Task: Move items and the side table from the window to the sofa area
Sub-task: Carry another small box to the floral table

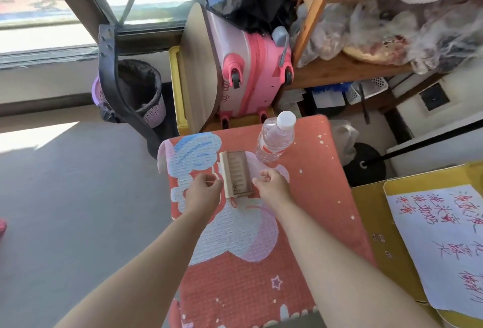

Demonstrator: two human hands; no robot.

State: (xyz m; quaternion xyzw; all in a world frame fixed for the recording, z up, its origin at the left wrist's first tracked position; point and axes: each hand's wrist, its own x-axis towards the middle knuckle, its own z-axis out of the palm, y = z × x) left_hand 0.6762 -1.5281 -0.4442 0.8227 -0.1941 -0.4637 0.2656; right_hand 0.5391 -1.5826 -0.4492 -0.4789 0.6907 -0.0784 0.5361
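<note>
My left hand and right hand flank the comb, fingers curled, touching its near end; whether they grip it I cannot tell. It lies flat on the cloth, long axis running away from me toward the bottle.

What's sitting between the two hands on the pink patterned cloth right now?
In the head view, a small beige wooden box lies between the left hand and right hand, both touching its sides. The clear plastic water bottle stands beyond it.

Wooden box: small printed mark, reads roughly "bdo". White paper sheet: red handwritten Chinese characters, not legible.
</note>
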